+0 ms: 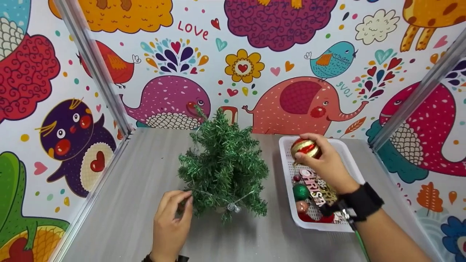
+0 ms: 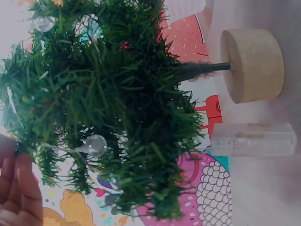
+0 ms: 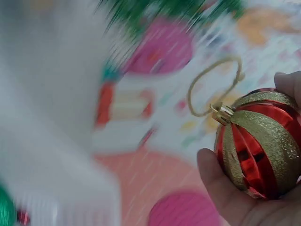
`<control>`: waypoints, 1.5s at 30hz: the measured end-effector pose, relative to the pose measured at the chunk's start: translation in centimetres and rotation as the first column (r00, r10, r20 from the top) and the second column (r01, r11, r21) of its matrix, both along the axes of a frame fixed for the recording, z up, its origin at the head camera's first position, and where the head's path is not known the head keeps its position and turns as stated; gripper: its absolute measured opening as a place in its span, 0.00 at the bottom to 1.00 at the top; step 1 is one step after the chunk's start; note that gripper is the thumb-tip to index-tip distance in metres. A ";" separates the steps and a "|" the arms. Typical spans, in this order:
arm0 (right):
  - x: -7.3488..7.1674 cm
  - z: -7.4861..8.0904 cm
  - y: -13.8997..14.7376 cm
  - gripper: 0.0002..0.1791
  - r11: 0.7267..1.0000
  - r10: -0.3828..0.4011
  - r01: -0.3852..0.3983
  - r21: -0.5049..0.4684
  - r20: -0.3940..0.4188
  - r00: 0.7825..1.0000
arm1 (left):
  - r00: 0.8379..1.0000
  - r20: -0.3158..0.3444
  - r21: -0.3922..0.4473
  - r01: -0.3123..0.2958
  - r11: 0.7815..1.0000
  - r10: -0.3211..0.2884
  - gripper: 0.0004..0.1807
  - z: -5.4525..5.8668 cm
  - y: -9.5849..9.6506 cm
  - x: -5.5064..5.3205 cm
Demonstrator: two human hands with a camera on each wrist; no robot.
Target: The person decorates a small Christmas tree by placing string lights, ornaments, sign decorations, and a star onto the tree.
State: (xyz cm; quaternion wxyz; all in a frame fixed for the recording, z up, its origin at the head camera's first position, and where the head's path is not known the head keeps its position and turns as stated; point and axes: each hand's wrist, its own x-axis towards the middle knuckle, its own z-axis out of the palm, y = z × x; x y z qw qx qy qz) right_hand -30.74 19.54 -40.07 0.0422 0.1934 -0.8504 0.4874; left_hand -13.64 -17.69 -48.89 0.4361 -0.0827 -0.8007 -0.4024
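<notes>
A small green artificial Christmas tree [image 1: 224, 163] stands mid-table on a round wooden base [image 2: 258, 66], with a string of clear bulb lights [image 1: 233, 207] on its branches. My left hand [image 1: 172, 222] is at the tree's lower left, thumb and fingertips pinching a branch tip; the needles partly hide the pinch. My right hand [image 1: 329, 163] grips a red and gold striped Christmas ball [image 3: 263, 141] above the far left part of a white basket [image 1: 287, 182]. A gold cord loop [image 3: 190, 94] hangs free from the ball's cap.
In the basket lie a green glitter ball [image 1: 300, 191], a pink ball [image 1: 302, 206], a pink letter sign [image 1: 314, 191] and red items. A clear plastic cylinder [image 2: 254, 140] is beside the tree's base. Patterned walls with metal posts [image 1: 98, 72] border the table.
</notes>
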 end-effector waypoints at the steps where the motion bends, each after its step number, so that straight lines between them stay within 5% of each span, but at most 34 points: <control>1: 1.2 0.5 -0.5 0.31 0.999 0.024 -0.023 -0.044 0.022 0.999 | 1.000 -0.013 -0.030 -0.014 0.999 0.013 0.20 0.1 0.0 0.0; 6: 6.6 1.7 -3.1 0.33 0.966 0.181 -0.173 -0.194 0.027 0.983 | 0.989 -0.142 -0.118 -0.045 0.992 0.028 0.07 1.5 0.6 0.2; 9: 8.7 1.2 -4.4 0.36 0.928 0.271 -0.274 -0.251 -0.049 0.961 | 0.953 -0.300 -0.146 -0.003 0.989 -0.041 0.16 2.3 2.1 0.1; 12: 10.2 0.1 -5.6 0.36 0.884 0.324 -0.355 -0.304 -0.147 0.934 | 0.907 -0.373 -0.219 0.119 0.968 -0.196 0.11 2.4 4.3 -0.1; 14: 10.9 -0.8 -6.2 0.34 0.870 0.322 -0.369 -0.327 -0.189 0.928 | 0.891 -0.349 -0.282 0.195 0.939 -0.290 0.07 1.9 6.0 -0.1; 17: 11.6 -2.2 -7.0 0.31 0.846 0.297 -0.328 -0.420 -0.139 0.945 | 0.896 -0.274 -0.336 0.250 0.908 -0.349 0.10 0.6 8.0 -0.4; 19: 11.9 -3.1 -7.5 0.30 0.835 0.267 -0.264 -0.482 -0.062 0.962 | 0.909 -0.248 -0.343 0.240 0.908 -0.334 0.14 -0.3 8.9 -0.6; 23: 12.6 -4.7 -8.3 0.27 0.771 0.247 -0.158 -0.616 0.062 0.967 | 0.920 -0.255 -0.319 0.212 0.924 -0.299 0.12 -1.4 9.9 -0.9; 26: 13.3 -5.5 -8.6 0.26 0.727 0.237 -0.112 -0.677 0.095 0.967 | 0.907 -0.273 -0.291 0.239 0.926 -0.320 0.05 -1.5 10.2 -0.8; 32: 14.2 -6.7 -8.7 0.21 0.664 0.229 -0.080 -0.743 0.100 0.968 | 0.863 -0.294 -0.182 0.373 0.910 -0.412 0.07 -1.4 10.2 -0.6; 37: 14.9 -7.6 -8.7 0.21 0.667 0.197 -0.075 -0.741 0.078 0.977 | 0.890 -0.109 -0.119 0.430 0.895 -0.442 0.14 -2.0 10.4 0.0; 40: 15.1 -7.9 -8.6 0.22 0.684 0.163 -0.071 -0.726 0.057 0.985 | 0.890 -0.003 -0.098 0.453 0.886 -0.455 0.14 -2.2 10.5 0.5; 45: 15.1 -8.4 -8.2 0.23 0.666 0.122 -0.032 -0.745 0.066 0.990 | 0.897 -0.055 -0.063 0.435 0.898 -0.439 0.06 -2.1 10.3 0.6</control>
